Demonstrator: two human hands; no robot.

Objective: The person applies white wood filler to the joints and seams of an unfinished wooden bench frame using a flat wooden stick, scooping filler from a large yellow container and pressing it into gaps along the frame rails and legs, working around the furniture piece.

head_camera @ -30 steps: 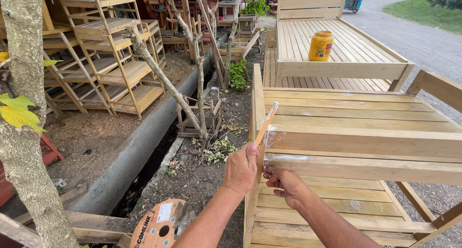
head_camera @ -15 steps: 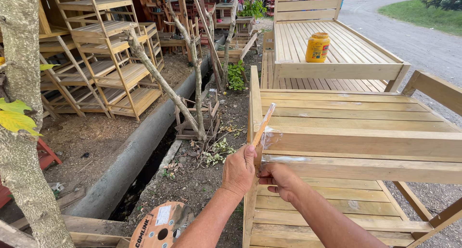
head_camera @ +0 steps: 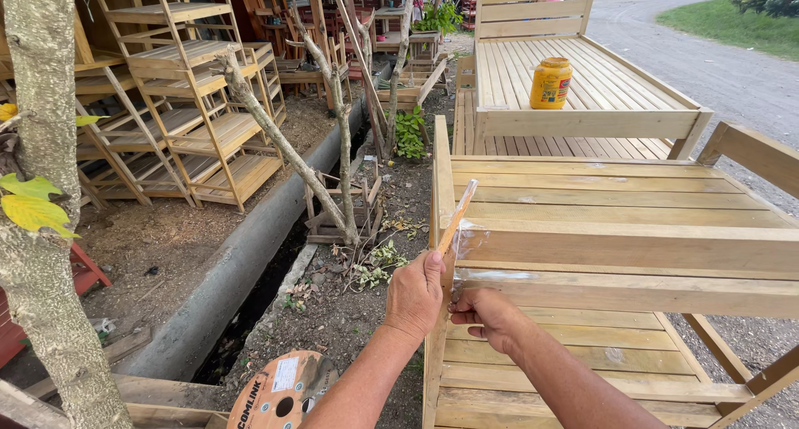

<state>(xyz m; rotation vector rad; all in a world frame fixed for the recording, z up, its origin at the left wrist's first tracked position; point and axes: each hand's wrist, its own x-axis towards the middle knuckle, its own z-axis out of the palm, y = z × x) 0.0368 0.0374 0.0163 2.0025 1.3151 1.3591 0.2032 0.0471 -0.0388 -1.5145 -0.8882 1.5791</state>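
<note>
now my left hand (head_camera: pixel 414 293) grips a thin stick (head_camera: pixel 457 216) against the wooden frame (head_camera: pixel 632 246), right hand (head_camera: pixel 487 312) pinching clear film (head_camera: pixel 471 244) taut beside it.

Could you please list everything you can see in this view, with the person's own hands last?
Wooden bed frame: one, pale wood, under the hands.
Clear plastic wrap: one sheet, at the frame's corner.
Stick: one, light wood, tilted above the left hand.
Second bed frame: one, pale wood, behind.
Jar: one, yellow, on the second frame.
Wooden shelves: several, pale, left.
Tree trunk: one, grey, near left.
Concrete pipe: one, grey, along the ground.
Spool: one, orange, bottom.
Left hand: grip on the stick.
Right hand: pinching the wrap.
</note>
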